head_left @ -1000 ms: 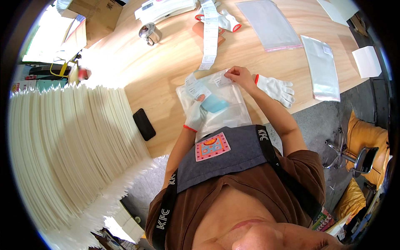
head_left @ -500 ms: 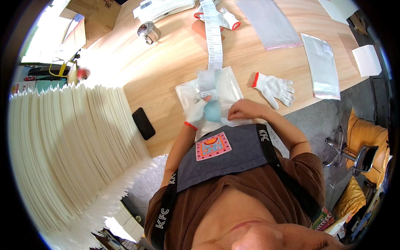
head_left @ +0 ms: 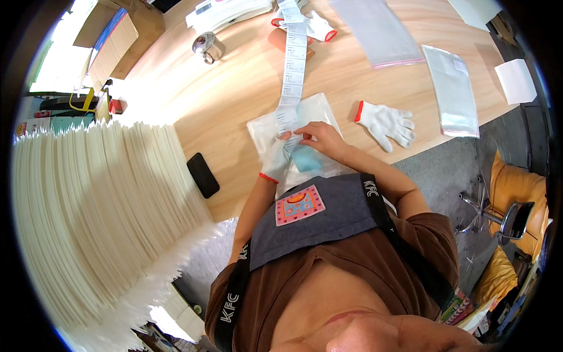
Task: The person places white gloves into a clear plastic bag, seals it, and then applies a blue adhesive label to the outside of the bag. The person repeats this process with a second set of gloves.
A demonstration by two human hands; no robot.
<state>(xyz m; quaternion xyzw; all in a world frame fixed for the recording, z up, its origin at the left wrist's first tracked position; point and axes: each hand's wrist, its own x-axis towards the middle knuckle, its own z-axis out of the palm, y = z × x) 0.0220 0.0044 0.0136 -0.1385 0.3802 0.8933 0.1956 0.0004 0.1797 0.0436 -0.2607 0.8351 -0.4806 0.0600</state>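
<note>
A long strip of white printed labels (head_left: 292, 76) runs down the table to my hands, its lower end bent over a pale blue piece of backing (head_left: 306, 159). My left hand (head_left: 275, 158), in a white knit glove with a red cuff and a bare thumb showing, is closed on the strip. Bare, my right hand (head_left: 324, 139) pinches at the strip's edge with thumb and fingertips. Beneath both hands lies a flat white plastic-wrapped packet (head_left: 319, 110). To the right, a matching loose glove (head_left: 386, 124) lies flat.
A tall stack of white sheets or packets (head_left: 105, 217) stands at left, beside a black phone (head_left: 203, 175). Farther off are a steel cup (head_left: 207, 48), more gloves (head_left: 319, 26) and a cardboard box (head_left: 143, 35). Clear plastic bags (head_left: 378, 32) lie at the far right.
My right hand has moved up and left from the packet to the label strip. The strip's lower part has shifted slightly left, and more of its labels show clearly.
</note>
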